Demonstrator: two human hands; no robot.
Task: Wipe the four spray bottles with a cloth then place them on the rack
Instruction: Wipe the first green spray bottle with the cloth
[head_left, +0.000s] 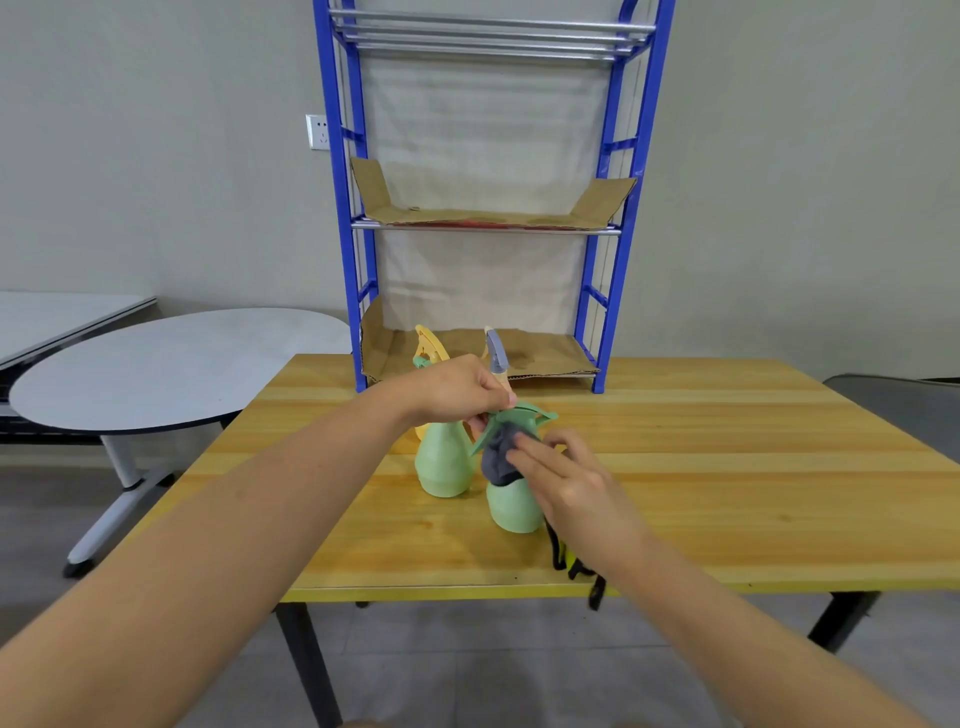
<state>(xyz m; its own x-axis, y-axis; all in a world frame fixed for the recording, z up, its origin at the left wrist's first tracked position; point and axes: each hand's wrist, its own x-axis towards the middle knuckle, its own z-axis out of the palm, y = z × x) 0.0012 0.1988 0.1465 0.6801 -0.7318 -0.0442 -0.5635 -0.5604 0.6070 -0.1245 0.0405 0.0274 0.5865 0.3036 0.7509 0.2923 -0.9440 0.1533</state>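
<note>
Right hand (576, 480) presses a gray cloth (496, 457) on the upright green bottle (511, 506); left hand (457, 389) fingers pinch its nozzle, pointing right.

Four spray bottles on the counter (727, 467): two green (441, 467) (514, 512), two yellow (431, 345) (501, 376) toward the far edge. One grey cloth (496, 454), one blue rack (613, 218), two cardboard liners (488, 215) (540, 356).
</note>
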